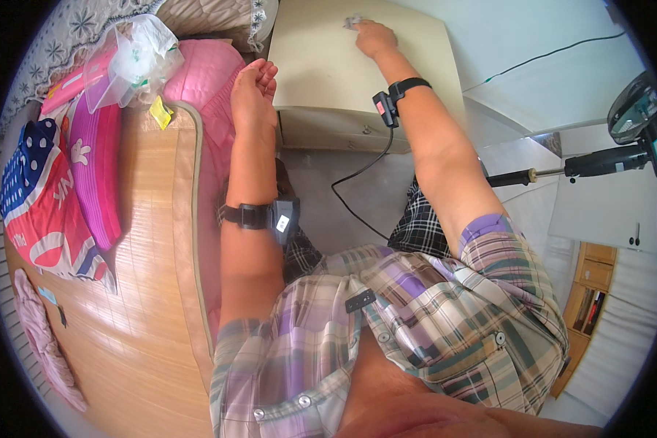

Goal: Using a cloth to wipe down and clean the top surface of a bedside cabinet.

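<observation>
On the cream top of a bedside cabinet (317,65), my right hand (375,39) has its fingers on a small crumpled grey cloth (353,22) near the far edge. The fingers cover part of the cloth. My left hand (254,93) is raised beside the cabinet's left front corner, over the edge of the bed. Its fingers are loosely curled, and I see nothing in them. Below the cabinet top is a drawer front (334,128) with a small knob. Each forearm wears a black strapped device, and a cable hangs from the right one.
Left is a bed with a bamboo mat (153,219), a pink quilted cover (205,71), a clear plastic bag (142,60), a yellow packet (161,113), a purple-pink cushion (96,164) and a printed red-and-blue cloth (49,202). A fan (635,109) on a pole stands right.
</observation>
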Demonstrator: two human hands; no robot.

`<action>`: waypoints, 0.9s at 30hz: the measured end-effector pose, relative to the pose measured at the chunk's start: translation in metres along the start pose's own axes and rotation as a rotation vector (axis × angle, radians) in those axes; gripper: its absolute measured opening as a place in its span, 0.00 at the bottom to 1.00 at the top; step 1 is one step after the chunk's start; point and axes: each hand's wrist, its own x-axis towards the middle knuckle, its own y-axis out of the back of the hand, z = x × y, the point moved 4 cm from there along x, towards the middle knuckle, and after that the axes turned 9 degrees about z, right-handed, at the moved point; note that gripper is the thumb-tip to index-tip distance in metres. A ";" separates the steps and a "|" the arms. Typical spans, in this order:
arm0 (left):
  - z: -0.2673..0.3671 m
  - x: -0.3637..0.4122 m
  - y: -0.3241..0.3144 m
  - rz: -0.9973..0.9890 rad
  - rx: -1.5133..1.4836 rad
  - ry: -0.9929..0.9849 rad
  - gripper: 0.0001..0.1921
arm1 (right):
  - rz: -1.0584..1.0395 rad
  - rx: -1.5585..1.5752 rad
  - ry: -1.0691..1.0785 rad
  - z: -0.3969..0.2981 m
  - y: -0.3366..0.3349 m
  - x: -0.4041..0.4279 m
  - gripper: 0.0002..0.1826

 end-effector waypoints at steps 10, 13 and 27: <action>-0.014 0.020 0.014 -0.009 0.039 -0.001 0.13 | 0.225 0.249 0.373 -0.088 0.032 -0.106 0.16; -0.018 0.019 0.014 -0.007 0.060 -0.003 0.12 | 0.227 0.335 0.414 -0.093 0.042 -0.137 0.15; -0.022 -0.003 -0.003 -0.142 0.228 0.004 0.11 | -0.045 1.383 0.055 -0.049 0.106 -0.152 0.15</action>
